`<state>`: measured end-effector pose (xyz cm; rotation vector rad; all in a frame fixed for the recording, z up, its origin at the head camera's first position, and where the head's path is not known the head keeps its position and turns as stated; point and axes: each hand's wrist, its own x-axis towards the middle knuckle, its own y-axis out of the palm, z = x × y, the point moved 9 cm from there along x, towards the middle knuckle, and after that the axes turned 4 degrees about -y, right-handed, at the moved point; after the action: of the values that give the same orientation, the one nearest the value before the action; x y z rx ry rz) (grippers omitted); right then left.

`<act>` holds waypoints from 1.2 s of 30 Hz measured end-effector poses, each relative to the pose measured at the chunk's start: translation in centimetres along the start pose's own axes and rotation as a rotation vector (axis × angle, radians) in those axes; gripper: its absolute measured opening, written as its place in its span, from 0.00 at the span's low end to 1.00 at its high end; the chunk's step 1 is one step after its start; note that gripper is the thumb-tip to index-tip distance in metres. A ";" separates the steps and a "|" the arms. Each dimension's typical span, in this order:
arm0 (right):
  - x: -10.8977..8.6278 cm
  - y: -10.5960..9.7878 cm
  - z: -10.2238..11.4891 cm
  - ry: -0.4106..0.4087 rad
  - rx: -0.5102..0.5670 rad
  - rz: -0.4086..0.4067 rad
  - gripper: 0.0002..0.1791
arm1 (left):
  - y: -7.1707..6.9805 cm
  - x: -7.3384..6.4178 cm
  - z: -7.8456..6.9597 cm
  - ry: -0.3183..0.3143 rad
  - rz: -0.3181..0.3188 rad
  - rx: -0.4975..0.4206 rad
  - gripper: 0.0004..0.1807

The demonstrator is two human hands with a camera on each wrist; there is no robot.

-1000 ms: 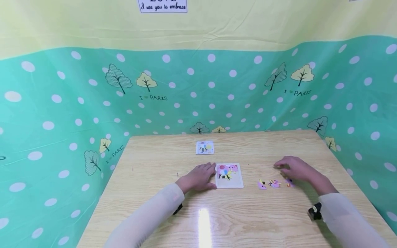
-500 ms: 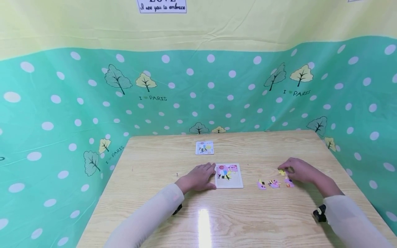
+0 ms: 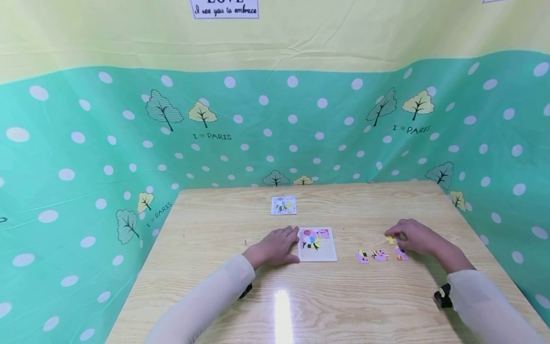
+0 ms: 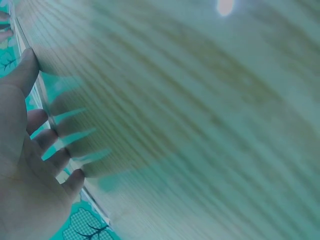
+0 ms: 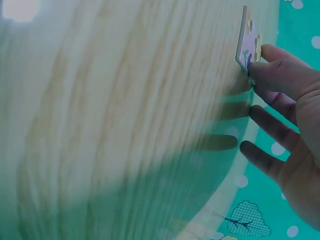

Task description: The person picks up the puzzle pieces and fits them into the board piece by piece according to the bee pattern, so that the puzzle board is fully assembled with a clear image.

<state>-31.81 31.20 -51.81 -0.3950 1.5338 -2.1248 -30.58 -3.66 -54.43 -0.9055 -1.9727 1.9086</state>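
My left hand [image 3: 278,246] rests along the left edge of a white-framed puzzle board [image 3: 318,256], fingers on its far corner and thumb near its front corner. Several coloured pieces sit in the board's upper left part. In the left wrist view the fingers [image 4: 59,156] are spread and nearly straight. To the right, my right hand [image 3: 416,236] pinches a yellow puzzle piece [image 3: 390,240] between thumb and index finger, low over the table. Just in front of it lie a pink-purple piece [image 3: 401,255], a pink and black piece [image 3: 380,255] and a yellow, black and pink piece [image 3: 363,257].
Behind the board lies a small picture card [image 3: 283,205] with a bee design. The wooden table [image 3: 343,306] ends at a green polka-dot cloth [image 3: 296,129] at the back and sides. A light reflection shines on the table's front.
My right hand has drawn slightly right and closed its fingertips on the yellow puzzle piece, which has come into sight. My left hand and the board stay put.
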 end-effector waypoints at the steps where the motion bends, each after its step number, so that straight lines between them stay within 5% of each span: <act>1: 0.0 0.0 -0.1 0.004 -0.008 0.000 0.16 | 0.0 0.0 0.0 -0.001 -0.002 -0.002 0.38; 19: 0.6 0.1 -0.1 -0.009 0.033 -0.028 0.17 | 0.0 -0.1 0.1 0.000 0.000 0.015 0.43; 36: 2.6 0.3 2.9 -0.104 0.045 -0.083 0.17 | 0.1 -0.1 0.0 -0.006 0.000 0.013 0.45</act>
<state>-32.45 27.42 -51.23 -0.5532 1.4310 -2.1615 -30.50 -3.67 -54.47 -0.8975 -1.9617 1.9246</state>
